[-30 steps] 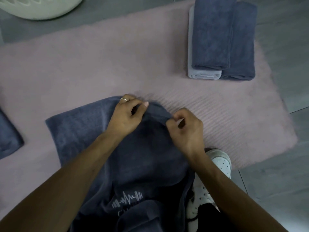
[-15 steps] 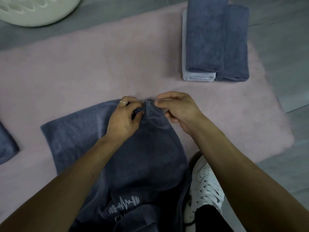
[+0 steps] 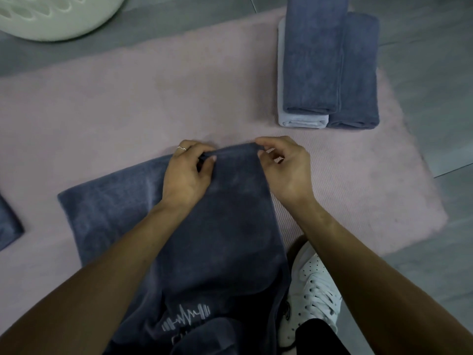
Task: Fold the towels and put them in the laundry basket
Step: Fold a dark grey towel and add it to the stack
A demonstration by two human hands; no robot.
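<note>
Pink rug (image 3: 128, 103) lying under a dark towel (image 3: 217, 226).
Left hand (image 3: 188, 175) and right hand (image 3: 286, 167) are pinching its far edge, near the folded stack (image 3: 314, 60).

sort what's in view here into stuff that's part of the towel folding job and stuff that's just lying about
Part of the job:
- dark towel, pinched at its far edge by the left hand and right hand
- folded towels
- laundry basket
- towel at the left edge

Just lying about:
- pink rug
- white shoe
</note>
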